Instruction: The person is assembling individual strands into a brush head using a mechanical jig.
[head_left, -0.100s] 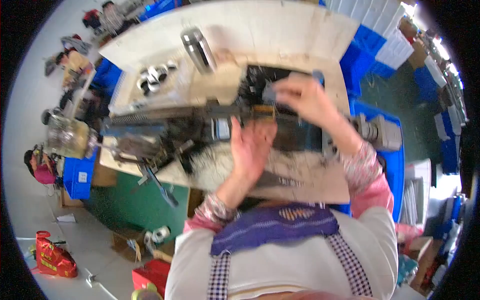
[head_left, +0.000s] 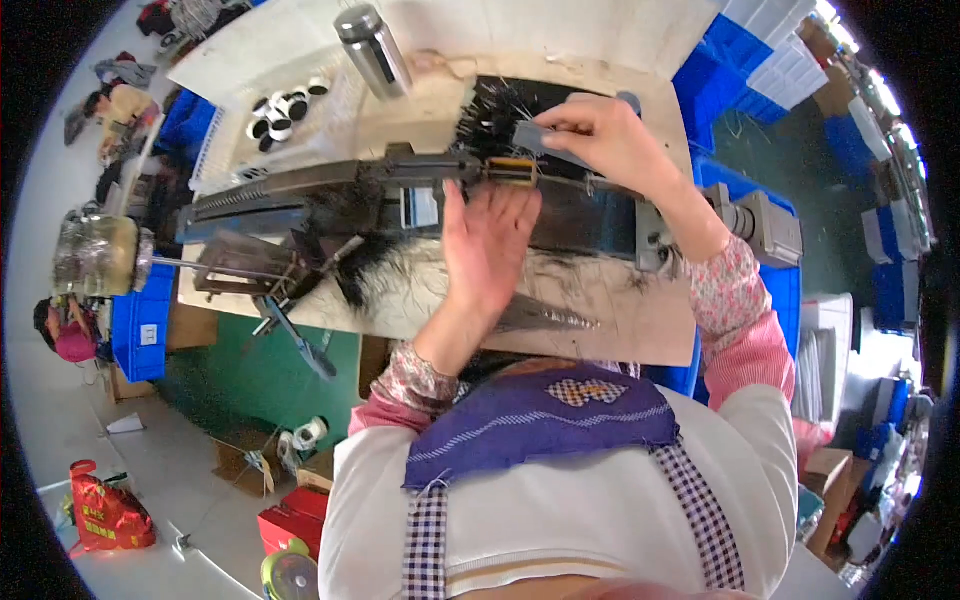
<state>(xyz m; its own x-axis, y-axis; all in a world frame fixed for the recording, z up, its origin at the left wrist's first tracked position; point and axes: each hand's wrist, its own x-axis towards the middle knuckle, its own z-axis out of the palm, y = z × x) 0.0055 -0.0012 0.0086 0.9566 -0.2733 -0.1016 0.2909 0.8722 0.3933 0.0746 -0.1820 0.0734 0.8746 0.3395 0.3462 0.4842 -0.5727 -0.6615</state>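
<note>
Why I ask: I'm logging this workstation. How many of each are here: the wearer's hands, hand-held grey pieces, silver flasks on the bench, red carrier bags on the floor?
Hands: 2 (left hand, right hand)
Grey piece: 1
Silver flask: 1
Red carrier bag: 1
Total: 5

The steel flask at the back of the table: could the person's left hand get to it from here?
Probably, with a stretch: the left hand is open, but the long dark machine lies between it and the steel flask, so it would have to reach over.
</note>
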